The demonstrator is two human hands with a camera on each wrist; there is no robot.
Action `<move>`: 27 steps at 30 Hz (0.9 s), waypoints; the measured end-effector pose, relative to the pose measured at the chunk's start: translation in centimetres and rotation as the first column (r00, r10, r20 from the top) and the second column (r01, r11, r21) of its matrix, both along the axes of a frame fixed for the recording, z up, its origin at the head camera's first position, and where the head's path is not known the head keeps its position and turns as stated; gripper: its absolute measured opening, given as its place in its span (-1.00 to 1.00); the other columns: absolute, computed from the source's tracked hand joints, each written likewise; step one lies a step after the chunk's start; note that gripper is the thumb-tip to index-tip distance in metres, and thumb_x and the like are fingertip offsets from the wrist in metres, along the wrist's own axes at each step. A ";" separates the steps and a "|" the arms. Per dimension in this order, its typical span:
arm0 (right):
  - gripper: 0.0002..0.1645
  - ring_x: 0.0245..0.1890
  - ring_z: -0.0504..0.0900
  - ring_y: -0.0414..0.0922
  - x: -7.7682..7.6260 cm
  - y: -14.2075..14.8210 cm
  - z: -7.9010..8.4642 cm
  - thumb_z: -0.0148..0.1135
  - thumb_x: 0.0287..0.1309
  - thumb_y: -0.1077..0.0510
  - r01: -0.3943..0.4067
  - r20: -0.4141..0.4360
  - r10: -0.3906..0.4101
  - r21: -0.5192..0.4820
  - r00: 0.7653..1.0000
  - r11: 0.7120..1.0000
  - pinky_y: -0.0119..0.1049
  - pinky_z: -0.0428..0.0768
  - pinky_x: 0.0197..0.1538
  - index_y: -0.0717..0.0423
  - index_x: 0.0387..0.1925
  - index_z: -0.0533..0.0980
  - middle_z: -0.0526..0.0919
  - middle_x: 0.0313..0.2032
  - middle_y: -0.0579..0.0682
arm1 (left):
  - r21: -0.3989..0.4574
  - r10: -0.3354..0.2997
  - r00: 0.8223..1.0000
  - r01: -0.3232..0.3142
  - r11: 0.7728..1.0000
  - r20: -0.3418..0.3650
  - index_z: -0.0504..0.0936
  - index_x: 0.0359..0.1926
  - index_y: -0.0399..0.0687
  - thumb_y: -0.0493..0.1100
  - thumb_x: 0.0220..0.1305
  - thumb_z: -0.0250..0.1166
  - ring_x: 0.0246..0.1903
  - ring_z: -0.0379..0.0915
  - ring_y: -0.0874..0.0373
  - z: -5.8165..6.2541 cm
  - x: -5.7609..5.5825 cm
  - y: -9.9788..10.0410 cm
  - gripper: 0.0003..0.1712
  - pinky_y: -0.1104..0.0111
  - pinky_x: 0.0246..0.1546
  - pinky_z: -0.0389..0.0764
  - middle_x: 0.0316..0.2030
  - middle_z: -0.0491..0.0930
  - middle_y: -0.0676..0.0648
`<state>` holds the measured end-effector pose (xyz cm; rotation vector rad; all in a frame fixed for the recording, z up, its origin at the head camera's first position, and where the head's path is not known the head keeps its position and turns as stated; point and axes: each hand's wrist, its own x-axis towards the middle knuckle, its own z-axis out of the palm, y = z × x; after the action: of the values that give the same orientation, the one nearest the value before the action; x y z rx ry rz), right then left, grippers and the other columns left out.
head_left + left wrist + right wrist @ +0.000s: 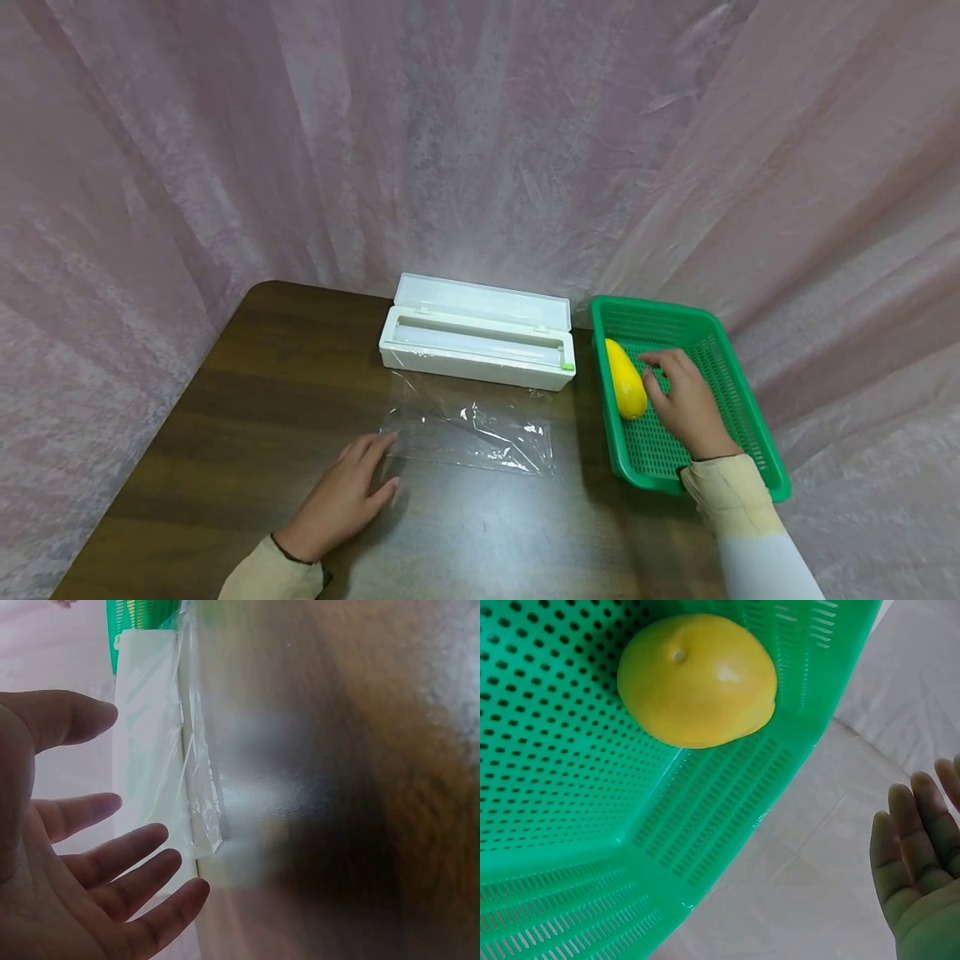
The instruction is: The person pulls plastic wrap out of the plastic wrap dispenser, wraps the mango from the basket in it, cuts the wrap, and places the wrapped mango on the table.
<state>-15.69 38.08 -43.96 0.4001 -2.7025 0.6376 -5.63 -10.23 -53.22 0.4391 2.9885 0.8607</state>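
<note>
The right hand (686,408) is wide and holds nothing, just right of the yellow fruit (627,382). The fruit lies at the left inside the green basket (652,303), whose walls probably stop it rolling off. The left hand (337,500), spread and empty, is by the clear film's (480,433) left edge; I can't tell if they touch. The white box (472,371) sits on the film's far side, its lid (480,300) tipped back, probably to let film out.

glare glints off clear film (474,429) and table (483,533).
</note>
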 end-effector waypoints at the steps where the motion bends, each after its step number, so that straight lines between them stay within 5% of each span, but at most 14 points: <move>1: -0.68 -0.04 0.55 0.11 -0.1 0.1 0.0 0.14 0.39 0.28 0.002 0.009 -0.002 0.006 1.000 1.000 0.12 0.55 -0.06 0.24 0.12 0.56 0.58 -0.02 0.18 | 0.004 0.006 1.000 -0.006 1.000 0.007 0.42 0.41 -0.11 0.00 0.28 0.41 0.26 0.43 -0.18 0.0 -0.1 0.0 -0.26 -0.09 0.21 0.50 0.23 0.49 -0.21; 12: -0.64 0.00 0.55 0.14 -1.2 1.3 -0.8 0.10 0.42 0.23 0.018 0.112 -0.023 0.048 0.993 0.999 0.15 0.56 -0.03 0.25 0.17 0.53 0.55 0.03 0.20 | 0.003 -0.005 0.999 0.005 1.000 0.037 0.41 0.41 -0.10 -0.01 0.28 0.41 0.29 0.41 -0.18 0.1 -0.3 0.2 -0.26 -0.10 0.20 0.51 0.26 0.47 -0.22; 27: -0.37 0.15 0.51 0.28 -2.6 1.6 -2.4 0.17 0.43 0.02 0.049 0.303 -0.083 0.118 0.949 0.992 0.25 0.53 0.12 0.28 0.37 0.35 0.43 0.20 0.33 | 0.027 0.035 0.999 -0.036 0.999 0.038 0.37 0.45 -0.06 0.01 0.26 0.42 0.33 0.34 -0.29 -0.4 0.0 0.0 -0.21 -0.13 0.07 0.57 0.41 0.25 -0.28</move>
<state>-18.29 39.67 -46.36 0.2515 -3.0434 0.5764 -5.59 -10.19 -53.64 0.3671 2.9621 0.9031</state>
